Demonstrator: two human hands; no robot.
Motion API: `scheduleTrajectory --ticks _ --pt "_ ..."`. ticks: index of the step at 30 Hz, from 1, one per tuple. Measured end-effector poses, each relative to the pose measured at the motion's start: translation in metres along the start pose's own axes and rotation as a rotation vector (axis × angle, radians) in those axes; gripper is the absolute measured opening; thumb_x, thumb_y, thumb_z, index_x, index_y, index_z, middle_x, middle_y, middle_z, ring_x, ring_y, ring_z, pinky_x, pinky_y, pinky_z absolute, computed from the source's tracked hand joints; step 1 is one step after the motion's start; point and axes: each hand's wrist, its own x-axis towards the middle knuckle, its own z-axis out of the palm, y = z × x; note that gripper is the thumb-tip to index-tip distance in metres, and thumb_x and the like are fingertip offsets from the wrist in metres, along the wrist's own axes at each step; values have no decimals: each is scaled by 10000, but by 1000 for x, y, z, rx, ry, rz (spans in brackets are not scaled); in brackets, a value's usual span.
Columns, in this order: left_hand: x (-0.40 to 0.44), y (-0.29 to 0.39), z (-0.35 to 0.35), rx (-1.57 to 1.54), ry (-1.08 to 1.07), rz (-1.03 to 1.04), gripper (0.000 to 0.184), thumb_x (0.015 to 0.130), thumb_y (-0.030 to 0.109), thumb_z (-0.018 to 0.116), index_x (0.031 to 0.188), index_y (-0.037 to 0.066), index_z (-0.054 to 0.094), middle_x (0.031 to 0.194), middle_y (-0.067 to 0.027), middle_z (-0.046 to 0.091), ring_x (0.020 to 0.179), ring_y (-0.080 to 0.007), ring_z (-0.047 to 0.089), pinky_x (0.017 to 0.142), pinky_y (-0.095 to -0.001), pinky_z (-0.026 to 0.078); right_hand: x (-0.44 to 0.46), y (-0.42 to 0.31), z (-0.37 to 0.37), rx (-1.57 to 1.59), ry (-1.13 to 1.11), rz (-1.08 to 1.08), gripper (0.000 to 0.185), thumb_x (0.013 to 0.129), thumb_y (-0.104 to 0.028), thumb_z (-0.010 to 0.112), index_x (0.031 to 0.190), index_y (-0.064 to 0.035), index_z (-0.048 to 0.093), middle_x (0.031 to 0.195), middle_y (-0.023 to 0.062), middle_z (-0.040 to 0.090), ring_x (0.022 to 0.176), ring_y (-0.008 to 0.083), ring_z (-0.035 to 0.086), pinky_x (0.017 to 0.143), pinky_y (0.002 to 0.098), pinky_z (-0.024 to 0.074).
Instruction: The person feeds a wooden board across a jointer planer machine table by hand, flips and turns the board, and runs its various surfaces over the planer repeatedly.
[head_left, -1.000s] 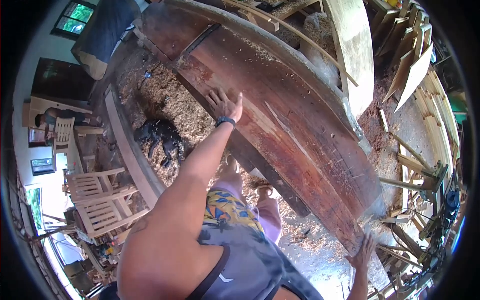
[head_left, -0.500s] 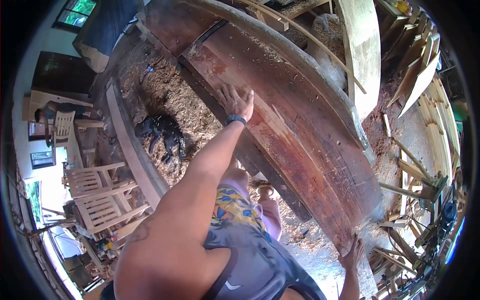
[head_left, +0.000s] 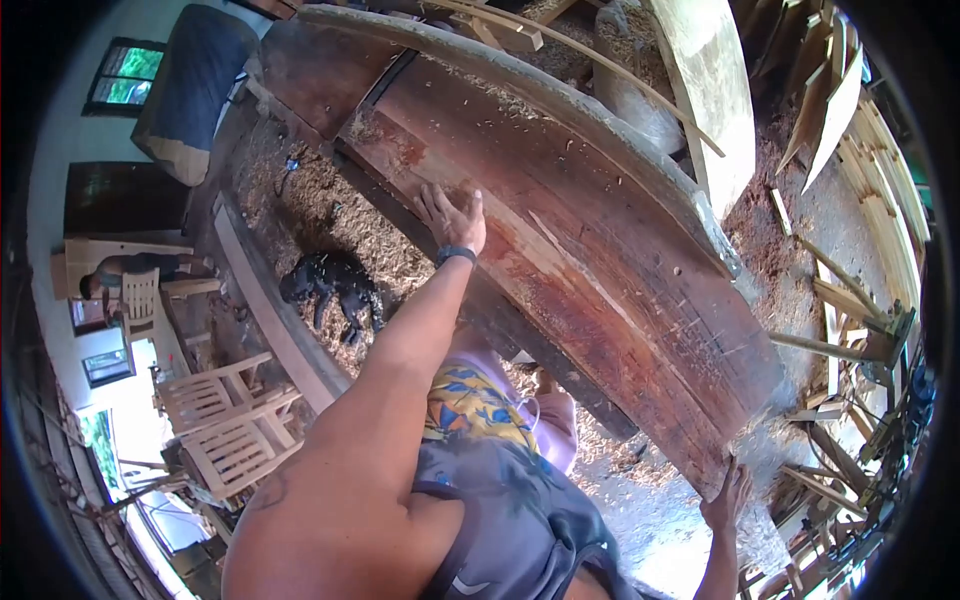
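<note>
A long, thick reddish-brown wooden plank (head_left: 610, 340) slants across the view on a larger wooden surface. It has a pale worn strip and scattered shavings. My left hand (head_left: 455, 218), with a dark band on the wrist, lies flat on the plank close to its near edge, fingers spread. At the plank's lower right end, my right hand (head_left: 725, 497) is around the corner, its fingers along the end edge. Part of that hand's grip is hidden from this angle.
A black dog (head_left: 335, 285) lies among shavings on the floor. Left of it stand a long board (head_left: 275, 310) and slatted wooden chair frames (head_left: 230, 430). Another person (head_left: 125, 270) is by the far wall. Lumber (head_left: 885, 210) and a metal-topped stand (head_left: 885, 335) are at right.
The view has turned slightly, so the plank and both hands appear shifted. Both hands keep the same places on the plank.
</note>
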Motion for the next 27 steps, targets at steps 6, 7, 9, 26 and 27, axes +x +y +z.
scheduleTrajectory --ticks 6,7,9,26,27 --pt "1 -3 1 23 -10 7 955 936 570 656 1579 -28 279 1656 -279 223 1559 -466 127 1277 -565 167 -1 -3 1 10 36 13 1208 547 -39 775 1627 -54 234 1495 304 353 1428 533 322 1217 618 244" --pt "2 -5 2 42 -5 12 956 935 574 655 1575 -34 287 1653 -282 238 1555 -470 144 1276 -563 171 -1 -4 0 2 38 9 1203 548 -39 778 1625 -56 242 1500 302 348 1428 533 322 1217 618 251" --pt "10 -7 2 67 7 16 955 935 572 655 1574 -36 288 1651 -281 252 1552 -473 155 1275 -564 174 3 -8 0 22 22 4 1194 553 -34 774 1623 -56 245 1507 307 345 1432 538 318 1220 618 251" --pt "70 -13 -5 73 -53 18 890 991 569 566 1591 -19 273 1685 -253 201 1565 -458 136 1279 -558 152 21 -79 -11 -4 21 82 1140 617 10 735 1635 -77 230 1525 317 333 1451 541 301 1229 632 241" --pt "74 -14 -6 78 -54 24 882 993 564 566 1589 -20 278 1684 -254 204 1564 -459 141 1279 -558 155 21 -83 -12 10 27 83 1145 612 17 732 1636 -77 225 1524 313 337 1450 538 304 1231 629 239"
